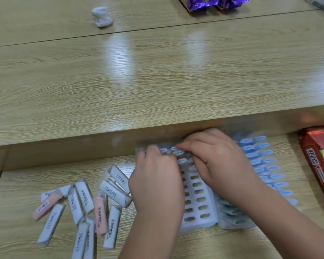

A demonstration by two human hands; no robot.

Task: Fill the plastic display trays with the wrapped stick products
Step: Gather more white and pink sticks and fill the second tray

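A clear plastic display tray (200,206) with rows of slots lies on the lower wooden shelf. Beside it on the right sits a stack of more trays (264,165), bluish in colour. My left hand (155,182) grips the tray's far left edge. My right hand (217,157) pinches the tray's far end near its top slots. Several wrapped sticks (82,204), white and pink, lie scattered to the left of the tray. One white stick (120,176) lies just beside my left hand.
A raised wooden desk top (157,81) rises behind the shelf. On it are a crumpled white tissue (101,16) and purple snack bags (213,2). A red snack package (318,165) lies at the right edge of the shelf.
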